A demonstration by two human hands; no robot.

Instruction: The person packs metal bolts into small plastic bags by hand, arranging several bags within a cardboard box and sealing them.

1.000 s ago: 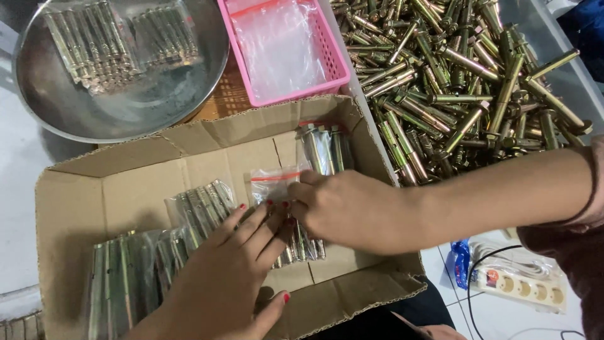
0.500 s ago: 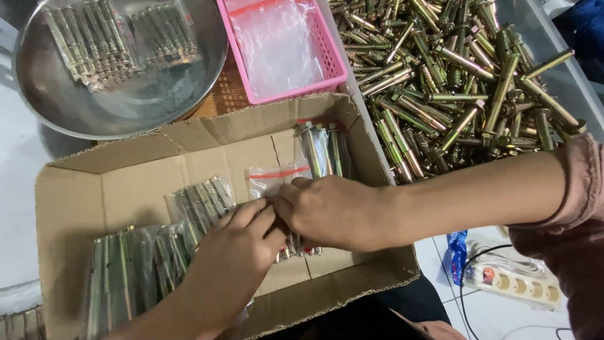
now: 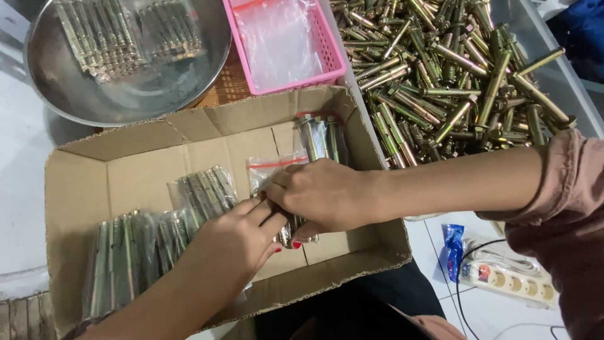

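Your right hand (image 3: 321, 195) has its fingers curled down and closed over a clear bag of bolts (image 3: 277, 179), the red-striped mouth of the bag showing just past your knuckles. Your left hand (image 3: 236, 239) meets it from below, fingers together and pressed against the same bag, the thumb tucked under the right palm. The bag lies on the floor of the box (image 3: 126, 179), near its middle; the lower end of it sticks out beneath your right hand.

Just left of your left fingers lies a second bag (image 3: 201, 192), tilted, and farther left a row of filled bags (image 3: 123, 264) lies along the box's near wall. Beyond your right knuckles another bag (image 3: 321, 138) leans in the far corner.

Outside the box, past its far flap, sits a pink basket (image 3: 336, 60) with empty clear bags, and left of it a metal bowl (image 3: 126, 101) holding two filled bags. Above your right forearm spreads a heap of loose bolts (image 3: 453, 75). Under that forearm, on the floor, lies a power strip (image 3: 509, 277).
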